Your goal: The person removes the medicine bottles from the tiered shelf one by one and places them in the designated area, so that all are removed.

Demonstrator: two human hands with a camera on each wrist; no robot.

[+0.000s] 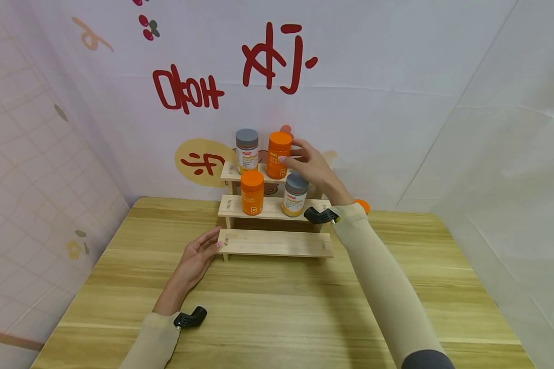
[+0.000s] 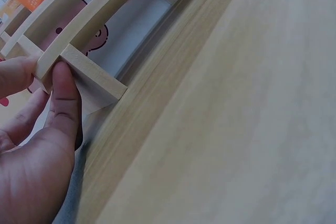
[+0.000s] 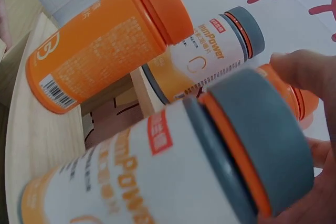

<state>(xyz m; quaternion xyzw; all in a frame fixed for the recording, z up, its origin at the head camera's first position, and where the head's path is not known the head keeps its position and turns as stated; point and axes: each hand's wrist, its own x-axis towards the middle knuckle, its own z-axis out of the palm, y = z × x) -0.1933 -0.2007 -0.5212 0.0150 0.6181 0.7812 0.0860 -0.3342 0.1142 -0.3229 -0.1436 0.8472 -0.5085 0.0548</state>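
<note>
A small three-step wooden display rack [image 1: 277,243] stands on the table. At its left end, my left hand [image 1: 198,261] pinches the lowest board; the left wrist view shows the thumb and a finger [image 2: 64,95] at the board's tip. Up on the top step, my right hand [image 1: 313,165] holds an orange bottle [image 1: 277,163] by its right side, thumb in front. Left of that bottle stands a white bottle with a grey cap [image 1: 247,154]. The middle step carries another orange bottle [image 1: 252,193] and another grey-capped white bottle [image 1: 295,196], which looms large in the right wrist view.
An orange round top [image 1: 362,205] peeks out behind my right forearm. The wood-grain table [image 1: 258,312] extends around the rack. Behind it hangs a white backdrop [image 1: 374,92] with red characters, and side sheets flank the table.
</note>
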